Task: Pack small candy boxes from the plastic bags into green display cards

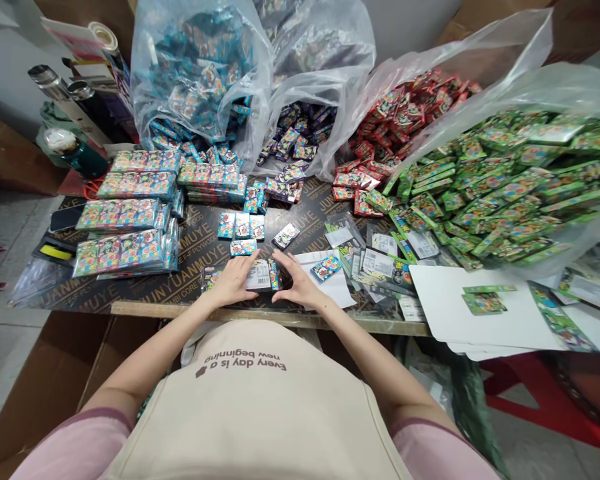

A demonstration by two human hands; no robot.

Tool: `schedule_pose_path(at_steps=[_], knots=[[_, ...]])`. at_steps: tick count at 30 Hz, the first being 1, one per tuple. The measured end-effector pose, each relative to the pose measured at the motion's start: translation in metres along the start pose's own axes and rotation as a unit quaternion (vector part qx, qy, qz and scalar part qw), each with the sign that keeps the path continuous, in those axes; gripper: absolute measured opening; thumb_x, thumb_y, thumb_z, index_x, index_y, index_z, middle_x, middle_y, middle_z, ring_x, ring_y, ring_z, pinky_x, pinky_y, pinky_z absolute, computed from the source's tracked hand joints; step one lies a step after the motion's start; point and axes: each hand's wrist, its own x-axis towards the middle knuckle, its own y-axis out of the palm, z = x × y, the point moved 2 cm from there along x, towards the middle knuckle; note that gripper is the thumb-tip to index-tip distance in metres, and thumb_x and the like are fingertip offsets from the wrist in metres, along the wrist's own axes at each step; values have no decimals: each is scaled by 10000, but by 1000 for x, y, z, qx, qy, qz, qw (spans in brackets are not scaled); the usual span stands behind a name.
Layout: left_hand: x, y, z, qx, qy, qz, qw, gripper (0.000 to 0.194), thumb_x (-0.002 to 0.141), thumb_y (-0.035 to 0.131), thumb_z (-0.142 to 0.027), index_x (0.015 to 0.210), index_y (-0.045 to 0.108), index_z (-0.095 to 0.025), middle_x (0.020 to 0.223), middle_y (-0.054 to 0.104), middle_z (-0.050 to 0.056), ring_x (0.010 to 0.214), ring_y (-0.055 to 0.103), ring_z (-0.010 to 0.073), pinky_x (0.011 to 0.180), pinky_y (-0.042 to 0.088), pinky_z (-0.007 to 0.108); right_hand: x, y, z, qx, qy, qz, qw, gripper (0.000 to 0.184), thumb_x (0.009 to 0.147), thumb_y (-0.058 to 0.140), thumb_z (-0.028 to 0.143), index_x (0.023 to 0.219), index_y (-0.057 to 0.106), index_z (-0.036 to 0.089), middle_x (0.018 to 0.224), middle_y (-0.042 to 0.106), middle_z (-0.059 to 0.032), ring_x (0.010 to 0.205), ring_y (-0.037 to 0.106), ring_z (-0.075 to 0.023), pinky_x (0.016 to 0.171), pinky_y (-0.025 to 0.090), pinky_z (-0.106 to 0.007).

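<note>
In front of my apron, a flat clear packet with a white printed label lies on the dark board. My left hand rests on its left part, fingers stretched out. At the packet's right edge is my right hand, its thumb and fingers spread in a curve. I cannot tell whether the right fingertips touch it. Just beyond my hands lie a small blue box, a short row of blue boxes and a dark purple box. A blue box sits on white paper beside my right hand.
Stacks of wrapped packs stand at the left. Behind are plastic bags of blue, purple, red and green boxes. Printed clear sleeves and a white sheet lie rightward. Bottles stand far left.
</note>
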Motion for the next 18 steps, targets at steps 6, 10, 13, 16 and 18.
schedule_pose_path(at_steps=[6, 10, 13, 16, 18], knots=[[1, -4, -11, 154, 5, 80, 985, 1001, 696, 751, -381, 1496, 151, -333, 1350, 403, 160, 1178, 445, 344, 932, 373, 450, 39, -24, -37, -242, 143, -110, 953, 962, 691, 651, 655, 1462, 298, 201, 1509, 292, -202, 1382, 271, -388, 1073, 193, -550], [10, -2, -23, 193, 43, 116, 973, 813, 727, 728, -367, 1430, 321, -347, 1388, 379, 166, 1173, 437, 353, 882, 395, 444, 66, -32, -52, -278, 168, -33, 945, 812, 712, 672, 491, 1413, 396, 189, 1391, 443, -208, 1264, 411, -383, 988, 315, -533], [15, -2, -25, 194, 38, 128, 972, 645, 703, 746, -357, 1290, 499, -251, 1326, 443, 186, 1147, 453, 355, 854, 419, 439, 73, -38, -46, -179, 168, -73, 967, 629, 690, 666, 408, 1253, 544, 156, 1214, 587, -169, 1130, 522, -340, 941, 405, -473], [15, -3, -25, 161, 29, 111, 980, 568, 676, 775, -354, 1182, 570, -198, 1313, 469, 195, 1164, 457, 361, 900, 413, 472, 68, -45, -37, 63, 218, -127, 966, 458, 687, 646, 468, 1038, 615, 177, 1023, 668, -106, 958, 613, -274, 849, 494, -418], [17, -7, -25, 85, 15, 55, 995, 657, 652, 795, -407, 1223, 549, -193, 1338, 465, 193, 1202, 446, 362, 970, 375, 500, 61, -44, -30, 279, 282, -88, 914, 422, 745, 551, 549, 939, 612, 179, 867, 690, -80, 783, 648, -224, 710, 540, -370]])
